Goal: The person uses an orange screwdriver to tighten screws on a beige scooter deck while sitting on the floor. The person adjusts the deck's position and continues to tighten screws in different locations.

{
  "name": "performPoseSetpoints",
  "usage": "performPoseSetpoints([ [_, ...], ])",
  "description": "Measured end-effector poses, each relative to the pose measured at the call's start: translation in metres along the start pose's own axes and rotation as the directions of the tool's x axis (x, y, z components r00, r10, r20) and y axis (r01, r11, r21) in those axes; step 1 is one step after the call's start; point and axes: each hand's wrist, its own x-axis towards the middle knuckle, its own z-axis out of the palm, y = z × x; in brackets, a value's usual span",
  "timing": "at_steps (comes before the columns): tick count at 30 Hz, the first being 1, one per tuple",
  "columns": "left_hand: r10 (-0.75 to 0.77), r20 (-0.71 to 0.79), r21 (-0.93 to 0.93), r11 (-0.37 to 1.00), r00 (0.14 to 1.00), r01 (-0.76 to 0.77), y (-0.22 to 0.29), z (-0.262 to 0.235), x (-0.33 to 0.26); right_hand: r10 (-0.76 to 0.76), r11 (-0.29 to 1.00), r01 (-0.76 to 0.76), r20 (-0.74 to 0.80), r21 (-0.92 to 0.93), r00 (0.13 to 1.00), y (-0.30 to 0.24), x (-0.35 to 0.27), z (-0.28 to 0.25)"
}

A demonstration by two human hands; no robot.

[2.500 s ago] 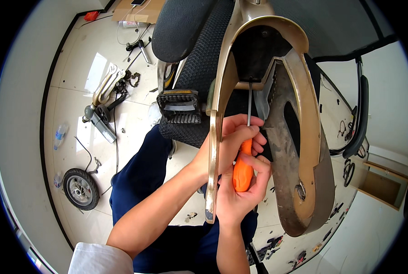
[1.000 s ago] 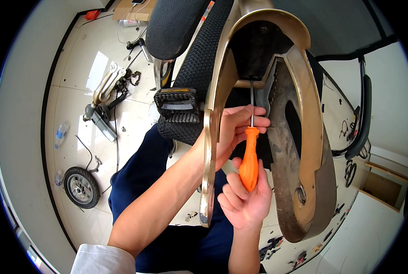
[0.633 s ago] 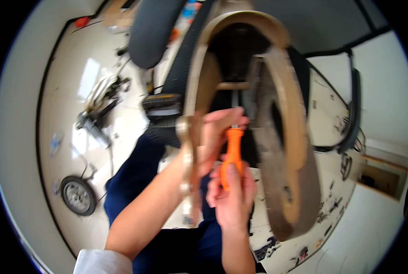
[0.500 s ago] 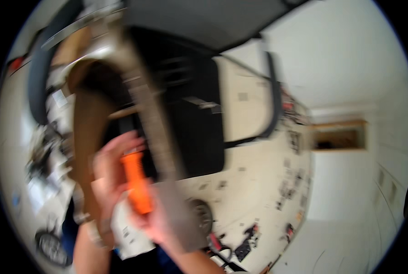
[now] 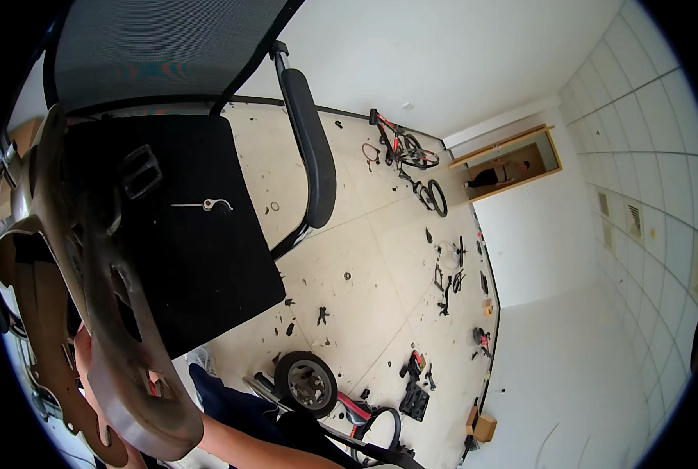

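A large brownish metal frame piece [image 5: 130,375] with oval cut-outs and scalloped edges fills the left of the view, close up and tilted. Behind and inside it, my left hand [image 5: 84,356] shows only as a strip of skin, with its fingers hidden. My right forearm [image 5: 263,449] comes in from the lower edge and passes behind the piece, which covers the hand. What either hand holds cannot be made out. Just beyond the piece, a black chair seat [image 5: 185,289] carries a black pedal [image 5: 141,172] and a silver quick-release skewer [image 5: 212,205].
The chair's armrest [image 5: 311,148] juts out to the right. On the floor are a small wheel [image 5: 306,383], a black tool case [image 5: 414,400], a cardboard box [image 5: 484,427], several scattered parts and a red-black bicycle [image 5: 399,144]. A person [image 5: 497,173] is in the far doorway.
The view has swung, so the chair and metal piece sit further left. Both hands, earlier on an orange-handled tool in the piece's opening, are now mostly covered. The orange tool cannot be made out.
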Motion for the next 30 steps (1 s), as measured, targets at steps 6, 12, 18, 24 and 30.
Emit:
performPoseSetpoints([
  [6,0.003,-0.004,0.021,1.0,1.0,-0.003,0.004,-0.005,0.002,-0.083,0.993,0.067,-0.178,-0.094,0.981,0.01,0.006,0.005],
  [12,0.037,0.004,0.068,0.997,0.999,-0.037,0.006,-0.002,0.0,-0.244,0.898,0.09,-0.317,-0.431,0.917,-0.005,-0.004,0.02],
  [18,0.04,0.013,0.087,0.995,0.999,-0.041,-0.001,0.006,-0.005,-0.372,0.723,-0.011,-0.402,-0.691,0.836,-0.023,-0.023,0.022],
  [24,0.107,-0.007,0.105,0.989,0.994,-0.106,0.008,-0.014,-0.002,-0.461,0.545,-0.221,-0.51,-0.809,0.726,-0.039,-0.026,0.012],
  [30,0.207,0.093,0.257,0.94,0.974,-0.224,0.012,0.012,0.001,-0.74,0.351,-0.127,-0.358,-0.928,0.57,-0.062,-0.048,0.042],
])
